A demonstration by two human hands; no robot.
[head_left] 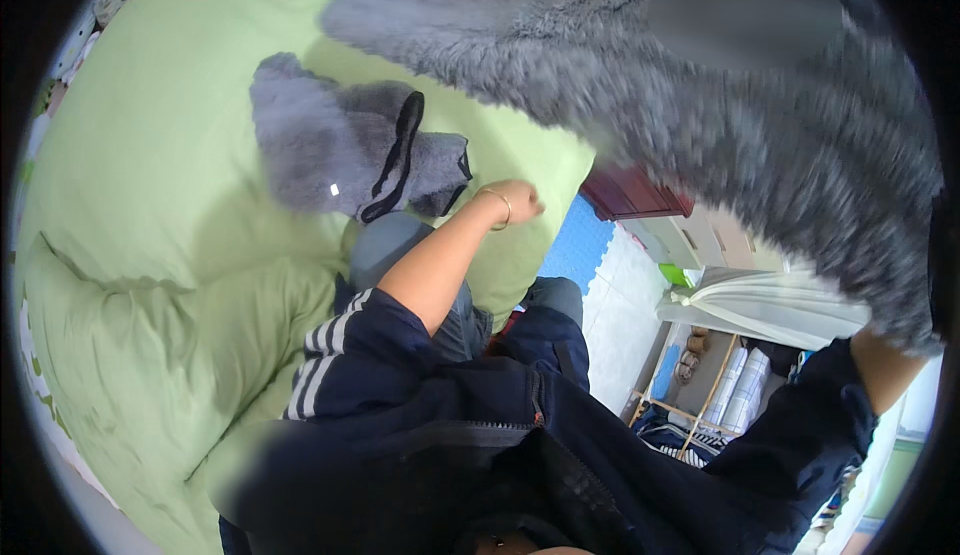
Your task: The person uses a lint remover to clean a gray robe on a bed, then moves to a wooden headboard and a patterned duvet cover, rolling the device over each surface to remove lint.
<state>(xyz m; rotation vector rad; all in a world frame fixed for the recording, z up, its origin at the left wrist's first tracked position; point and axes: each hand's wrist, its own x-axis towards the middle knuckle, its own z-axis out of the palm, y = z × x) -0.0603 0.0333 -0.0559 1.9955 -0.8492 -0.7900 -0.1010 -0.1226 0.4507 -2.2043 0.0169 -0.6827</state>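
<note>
A long grey fluffy cloth [700,135], perhaps a garment, is up in the air across the upper right, its pile smeared by motion. My right forearm [885,373] runs up under its lower end; the fabric hides the hand and fingers. My left hand [515,202], with a thin bangle at the wrist, is above the bed's edge. Its fingers are curled, and nothing shows in them. Just left of it, a grey fleecy garment [320,140] with black trim and a small white tag lies crumpled on the green bed sheet [170,85].
Rumpled green bedding [150,355] bunches at the left. Beyond the bed's right edge are a dark red wooden piece of furniture [635,195], a blue foam mat [580,245] and pale floor. A shelf rack [690,410] with rolled cloths stands beneath a white curtain [770,305].
</note>
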